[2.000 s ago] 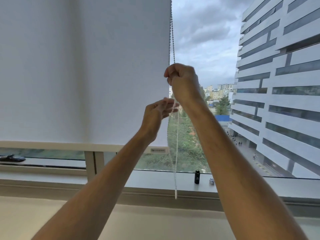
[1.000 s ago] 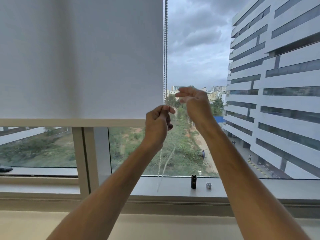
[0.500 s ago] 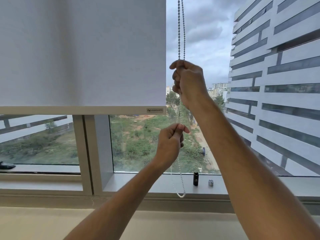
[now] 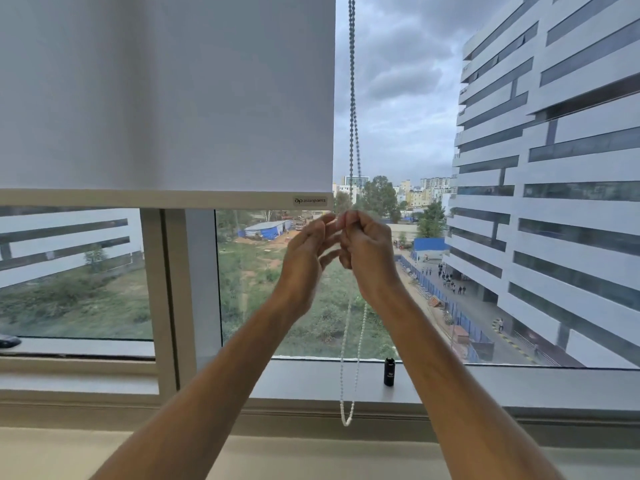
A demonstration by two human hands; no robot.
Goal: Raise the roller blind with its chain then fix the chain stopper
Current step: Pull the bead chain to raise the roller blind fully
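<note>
Head view, items listed by size:

- Window (image 4: 398,98): glass spans the scene; outside are a cloudy sky, a pale multi-storey building on the right, and green ground below.
- Roller blind (image 4: 166,91): white fabric covers the upper left of the window. Its bottom bar (image 4: 156,199) lies level about halfway up the glass and carries a small label at its right end.
- Window frame post (image 4: 173,299): an upright member stands below the blind, left of centre, dividing two panes.
- Sill (image 4: 311,379): a grey ledge runs along the foot of the glass.
- Right hand (image 4: 369,251): raised just below the right end of the bottom bar; fingers curled, pinching the chain at their tips.
- Left hand (image 4: 306,258): just beside the right hand, its fingertips meeting those of the right at the chain. Fingers partly bent; whether they grip the chain cannot be told.
- Chain (image 4: 352,98): a beaded double strand hangs just right of the blind's edge, passes into the hands, and continues below as a white loop (image 4: 347,415) ending below sill level.
- Black cylinder (image 4: 389,372): a small upright object on the sill, just right of the loop.
- Chain stopper: cannot be made out; the point where the hands meet is too small to read.
</note>
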